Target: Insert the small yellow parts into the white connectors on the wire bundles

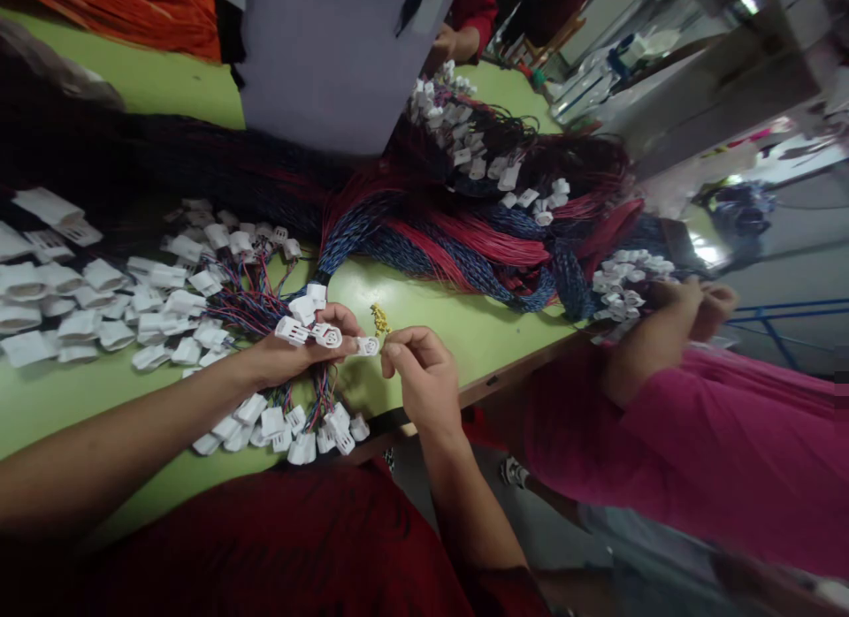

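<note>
My left hand (302, 352) is closed around a bunch of thin red and blue wires with white plastic connectors (311, 330) at their ends. One small white connector (367, 345) sticks out from its fingertips toward my right hand (417, 374). That hand is pinched shut just to the right of the connector; what it pinches is too small to make out. A small heap of brass terminals (380, 319) lies on the green table (478, 330) just above both hands. More white connectors (292, 427) hang below my left hand.
Many white connectors (99, 290) lie spread at the left. Thick bundles of red, blue and black wire (464, 237) cross the table's middle. A person in a pink sleeve (696, 440) works at the right with connectors (627, 285). Another person's hand (441, 47) shows at the far edge.
</note>
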### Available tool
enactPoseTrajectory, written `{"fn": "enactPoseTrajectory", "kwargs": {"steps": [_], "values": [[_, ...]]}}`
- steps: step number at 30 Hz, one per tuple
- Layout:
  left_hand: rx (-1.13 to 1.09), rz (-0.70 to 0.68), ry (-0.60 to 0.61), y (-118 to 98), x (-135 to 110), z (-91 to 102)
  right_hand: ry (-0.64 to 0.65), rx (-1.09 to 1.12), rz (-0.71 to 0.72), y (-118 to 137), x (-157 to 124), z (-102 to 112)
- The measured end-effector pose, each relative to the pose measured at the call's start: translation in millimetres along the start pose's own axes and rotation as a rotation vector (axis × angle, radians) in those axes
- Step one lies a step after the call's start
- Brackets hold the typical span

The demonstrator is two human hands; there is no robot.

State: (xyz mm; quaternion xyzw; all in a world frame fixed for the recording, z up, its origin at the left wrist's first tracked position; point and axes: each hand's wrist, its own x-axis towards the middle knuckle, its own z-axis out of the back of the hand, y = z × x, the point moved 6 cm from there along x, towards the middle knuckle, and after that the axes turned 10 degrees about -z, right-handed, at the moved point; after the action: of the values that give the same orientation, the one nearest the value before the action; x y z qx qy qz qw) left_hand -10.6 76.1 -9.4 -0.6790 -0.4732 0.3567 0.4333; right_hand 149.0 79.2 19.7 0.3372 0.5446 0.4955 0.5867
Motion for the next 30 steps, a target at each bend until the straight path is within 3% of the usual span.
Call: {"fn": "enactPoseTrajectory", "kwargs": {"steps": [3, 7, 14, 30], "values": [[0.108, -0.015, -0.015, -1, 0, 3.6, 0.038, 0.133, -0.030, 7, -3, -9], [0.108, 0.016, 0.049, 0, 1, 0.7, -0.002, 0.080, -0.052, 9, -3, -12], [0.039, 0.051, 0.049, 3, 0, -3.3, 0.039, 0.015, -0.049, 19, -1, -15], [0.070, 0.015, 0.039, 2, 0, -2.6, 0.033, 0.053, -0.074, 7, 1, -17]]}}
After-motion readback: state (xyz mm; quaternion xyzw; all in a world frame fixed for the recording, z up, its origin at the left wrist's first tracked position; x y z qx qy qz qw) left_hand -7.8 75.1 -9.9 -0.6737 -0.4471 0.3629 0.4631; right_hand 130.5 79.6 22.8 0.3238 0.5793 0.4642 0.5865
